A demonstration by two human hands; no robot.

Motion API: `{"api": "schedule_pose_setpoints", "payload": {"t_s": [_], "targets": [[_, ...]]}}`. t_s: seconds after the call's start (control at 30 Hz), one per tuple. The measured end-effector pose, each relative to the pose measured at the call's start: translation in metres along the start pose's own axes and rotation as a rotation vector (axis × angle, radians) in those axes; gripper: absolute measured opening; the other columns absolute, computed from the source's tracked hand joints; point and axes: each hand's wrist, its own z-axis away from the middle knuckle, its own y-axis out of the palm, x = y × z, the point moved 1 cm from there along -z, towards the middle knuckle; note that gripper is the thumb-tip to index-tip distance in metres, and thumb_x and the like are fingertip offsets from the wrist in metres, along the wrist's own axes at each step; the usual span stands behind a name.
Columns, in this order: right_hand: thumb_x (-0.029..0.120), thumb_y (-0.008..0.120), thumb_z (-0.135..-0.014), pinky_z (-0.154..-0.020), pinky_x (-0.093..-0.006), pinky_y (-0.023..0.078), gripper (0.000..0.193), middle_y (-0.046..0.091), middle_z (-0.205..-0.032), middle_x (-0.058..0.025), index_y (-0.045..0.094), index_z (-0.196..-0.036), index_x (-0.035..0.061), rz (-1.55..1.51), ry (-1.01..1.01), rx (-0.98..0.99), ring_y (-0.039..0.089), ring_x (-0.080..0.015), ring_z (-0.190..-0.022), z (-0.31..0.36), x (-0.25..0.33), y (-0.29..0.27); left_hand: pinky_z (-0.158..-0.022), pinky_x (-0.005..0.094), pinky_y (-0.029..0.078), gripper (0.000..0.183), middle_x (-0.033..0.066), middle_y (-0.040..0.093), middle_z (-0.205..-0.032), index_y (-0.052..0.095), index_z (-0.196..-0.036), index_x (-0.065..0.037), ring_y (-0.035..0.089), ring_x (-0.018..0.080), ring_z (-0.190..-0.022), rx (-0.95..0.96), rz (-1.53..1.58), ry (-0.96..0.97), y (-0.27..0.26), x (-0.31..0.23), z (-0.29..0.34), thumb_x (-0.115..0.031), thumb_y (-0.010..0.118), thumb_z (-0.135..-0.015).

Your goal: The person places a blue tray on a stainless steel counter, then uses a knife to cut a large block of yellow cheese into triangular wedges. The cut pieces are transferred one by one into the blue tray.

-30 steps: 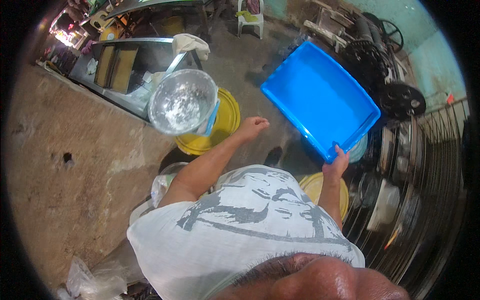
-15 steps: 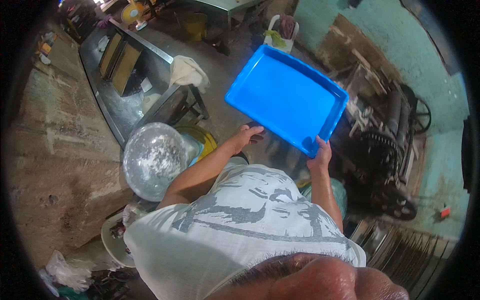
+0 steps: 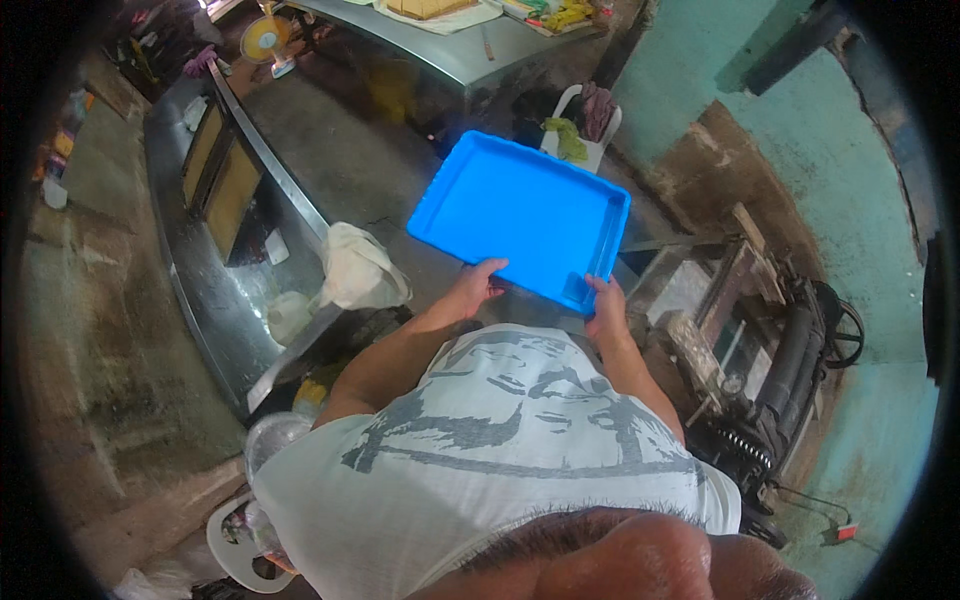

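A blue rectangular plastic tray is held out in front of me, its inside facing up and nothing visible in it. My left hand grips its near edge left of the middle, thumb over the rim and fingers mostly hidden beneath. At the near right corner, my right hand is closed on the rim, with the thumb on the inner side. The tray's underside is hidden.
To the left runs a metal table with a pale cloth over its corner. Another metal table stands ahead, near a white chair with cloths. Machinery with rollers is on the right, and a yellow fan far left.
I have moved forward: the side table's corner and the machine have shifted nearer, and more of the far table shows. My left hand, beside the tray's edge before, now grips it.
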Motion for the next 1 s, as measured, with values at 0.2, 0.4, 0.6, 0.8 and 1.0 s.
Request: {"api": "schedule_pose_setpoints", "payload": {"t_s": [0.2, 0.4, 0.6, 0.8, 1.0], "targets": [[0.005, 0.061, -0.094, -0.087, -0.0456, 0.061, 0.041, 0.066, -0.119, -0.0155, 0.053, -0.133, -0.0014, -0.023, 0.127, 0.112, 0.067, -0.0284, -0.101, -0.088, 0.014, 0.090, -0.076, 0.0318, 0.054, 0.031, 0.0051, 0.069, -0.107, 0.067, -0.113, -0.011, 0.066, 0.0187, -0.090, -0.142, 0.092, 0.059, -0.058, -0.069, -0.055, -0.032, 0.074, -0.092], [0.010, 0.062, -0.095, -0.084, -0.0439, 0.060, 0.038, 0.066, -0.116, -0.0141, 0.055, -0.132, 0.0023, 0.161, 0.283, 0.296, 0.066, -0.0279, -0.103, -0.190, 0.020, 0.185, -0.084, 0.0388, 0.056, 0.035, 0.0052, 0.066, -0.111, 0.065, -0.118, -0.007, 0.065, 0.0213, -0.097, -0.378, 0.134, 0.084, -0.139, -0.132, -0.113, -0.026, 0.075, -0.090], [0.014, 0.062, -0.096, -0.072, -0.0366, 0.056, 0.036, 0.067, -0.104, -0.0080, 0.057, -0.130, 0.0023, 0.447, 0.199, 0.380, 0.066, -0.0243, -0.083, -0.326, 0.064, 0.299, -0.090, 0.0461, 0.055, 0.042, 0.0099, 0.062, -0.120, 0.059, -0.124, -0.003, 0.062, 0.0279, -0.108, -0.622, 0.350, 0.246, -0.191, -0.215, -0.153, -0.021, 0.072, -0.089], [0.022, 0.067, -0.091, -0.085, -0.0419, 0.055, 0.051, 0.070, -0.107, -0.0112, 0.054, -0.137, 0.0033, 0.938, -0.298, 0.451, 0.068, -0.0308, -0.091, -0.480, 0.088, 0.394, -0.087, 0.0431, 0.055, 0.037, 0.0108, 0.064, -0.119, 0.060, -0.121, -0.002, 0.064, 0.0271, -0.104, -0.897, 0.370, 0.302, -0.267, -0.298, -0.158, -0.020, 0.069, -0.090], [0.030, 0.068, -0.091, -0.095, -0.0489, 0.052, 0.051, 0.069, -0.115, -0.0185, 0.058, -0.135, 0.0052, 1.286, -0.889, -0.045, 0.065, -0.0413, -0.109, -0.573, 0.150, 0.477, -0.079, 0.0387, 0.056, 0.035, 0.0078, 0.067, -0.108, 0.061, -0.120, -0.004, 0.067, 0.0234, -0.094, -1.070, 0.403, 0.317, -0.323, -0.349, -0.176, -0.019, 0.069, -0.090]]}}
